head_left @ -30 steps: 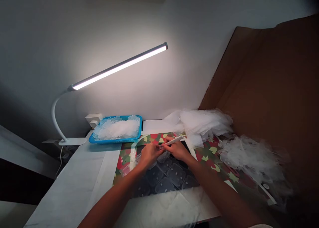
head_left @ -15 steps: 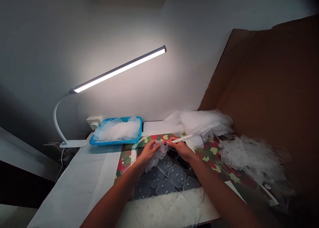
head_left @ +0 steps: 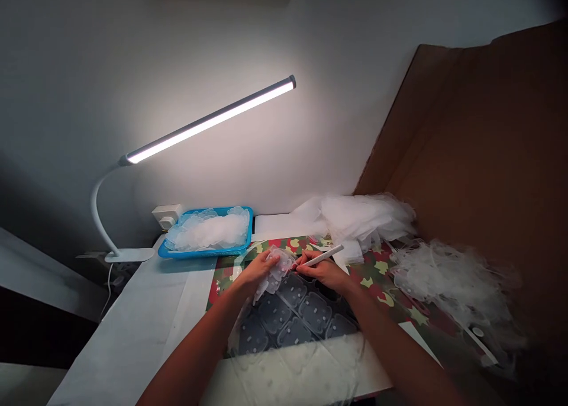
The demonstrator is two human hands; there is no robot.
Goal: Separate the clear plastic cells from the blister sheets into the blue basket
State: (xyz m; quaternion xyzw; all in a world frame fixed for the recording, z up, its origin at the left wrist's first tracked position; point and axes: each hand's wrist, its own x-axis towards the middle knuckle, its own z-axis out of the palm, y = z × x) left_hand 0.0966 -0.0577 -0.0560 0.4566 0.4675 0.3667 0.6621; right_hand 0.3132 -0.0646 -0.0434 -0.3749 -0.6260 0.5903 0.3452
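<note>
My left hand [head_left: 262, 270] holds a small bunch of sheer, dotted white pieces [head_left: 278, 265] between its closed fingers. A white pen-like tool [head_left: 326, 254] is gripped in my right hand [head_left: 316, 268], its lower end close to the bunch's right edge. Beneath both hands lies a sheer sheet [head_left: 295, 320] with rounded, dotted shapes, dark under its upper part and pale under its lower part. The tool's tip is too small to make out.
A blue tray [head_left: 202, 254] of sheer pieces stands at the back left, beside a lit clamp lamp [head_left: 213, 122]. White sheer fabric [head_left: 368, 216] lies behind my hands. Tangled scraps [head_left: 448, 282] are at the right, by a large cardboard panel [head_left: 483, 157].
The bunch in my left hand has lifted and turned slightly. My right hand's fingers have shifted around the tool, which now sits slightly lower.
</note>
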